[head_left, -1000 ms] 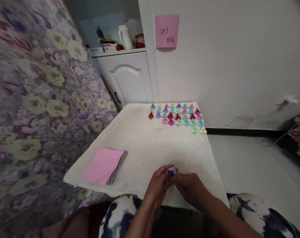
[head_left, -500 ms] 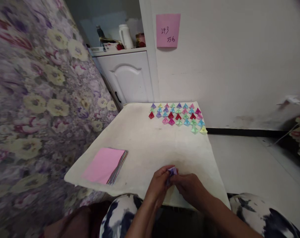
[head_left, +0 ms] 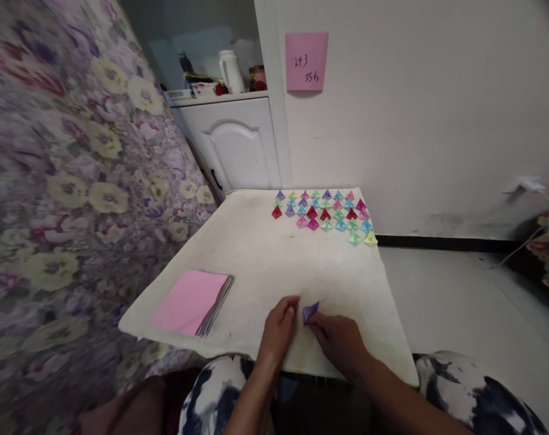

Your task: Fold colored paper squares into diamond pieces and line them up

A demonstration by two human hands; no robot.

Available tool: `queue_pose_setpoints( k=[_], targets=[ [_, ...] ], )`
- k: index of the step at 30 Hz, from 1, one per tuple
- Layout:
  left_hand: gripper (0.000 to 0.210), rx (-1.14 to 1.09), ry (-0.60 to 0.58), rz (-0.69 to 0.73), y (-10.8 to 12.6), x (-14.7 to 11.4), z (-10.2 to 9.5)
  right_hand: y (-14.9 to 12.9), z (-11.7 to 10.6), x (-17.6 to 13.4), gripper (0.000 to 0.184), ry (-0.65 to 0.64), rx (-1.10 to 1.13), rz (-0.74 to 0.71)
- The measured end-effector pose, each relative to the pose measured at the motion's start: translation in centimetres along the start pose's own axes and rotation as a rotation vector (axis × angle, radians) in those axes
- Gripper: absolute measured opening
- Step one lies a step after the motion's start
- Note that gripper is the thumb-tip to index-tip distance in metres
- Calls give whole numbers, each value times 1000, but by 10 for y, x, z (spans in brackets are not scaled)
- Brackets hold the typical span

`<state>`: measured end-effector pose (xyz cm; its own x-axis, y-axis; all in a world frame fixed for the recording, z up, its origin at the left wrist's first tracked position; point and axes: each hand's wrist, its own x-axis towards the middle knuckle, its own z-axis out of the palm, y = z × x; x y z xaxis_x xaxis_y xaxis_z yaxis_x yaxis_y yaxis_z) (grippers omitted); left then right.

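A small purple folded paper piece (head_left: pixel 310 312) is pinched by one corner between the thumb and fingers of my right hand (head_left: pixel 342 341), low over the near part of the table. My left hand (head_left: pixel 279 326) is just left of it, apart from the paper, with its fingers loosely extended and nothing visible in them. Toward the far right of the cream-covered table (head_left: pixel 256 254), several small folded paper pieces in many colours (head_left: pixel 325 214) lie in rows. A stack of square paper sheets (head_left: pixel 190 302), pink on top, rests at the table's left.
A floral curtain (head_left: pixel 75 199) hangs along the left side. Behind the table stand a white cabinet (head_left: pixel 238 142) and a wall bearing a pink note (head_left: pixel 307 60). A white jug (head_left: pixel 231 71) is on the cabinet shelf. My knees are below the table's near edge.
My left hand has let go of the purple folded paper and drawn away to the left. The paper now shows more fully, held by my right hand alone.
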<state>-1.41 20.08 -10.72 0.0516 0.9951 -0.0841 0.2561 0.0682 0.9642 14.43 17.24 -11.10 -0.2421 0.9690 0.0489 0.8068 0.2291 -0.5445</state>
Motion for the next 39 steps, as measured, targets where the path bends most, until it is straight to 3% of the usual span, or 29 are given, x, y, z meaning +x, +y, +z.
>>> queue_pose_setpoints(
  k=[3,14,27,32,35,39],
  targets=[
    [24,49,20,26,4,-6,-6,-1,0,0,23,-13,15,-29],
    [27,276,-83,218,14,-27,-9,0,3,-4,29,-12,41,-43],
    [25,417,-93,301,14,-28,-6,-4,0,-1,27,-44,22,-53],
    [22,573,-87,362,9,-28,-5,-6,-2,-2,25,-42,20,-44],
    [23,642,-84,376,8,-28,-5,-4,-10,-3,29,-2,82,-45],
    [22,688,-92,369,10,-28,-5,6,-26,-2,27,147,123,21]
  ],
)
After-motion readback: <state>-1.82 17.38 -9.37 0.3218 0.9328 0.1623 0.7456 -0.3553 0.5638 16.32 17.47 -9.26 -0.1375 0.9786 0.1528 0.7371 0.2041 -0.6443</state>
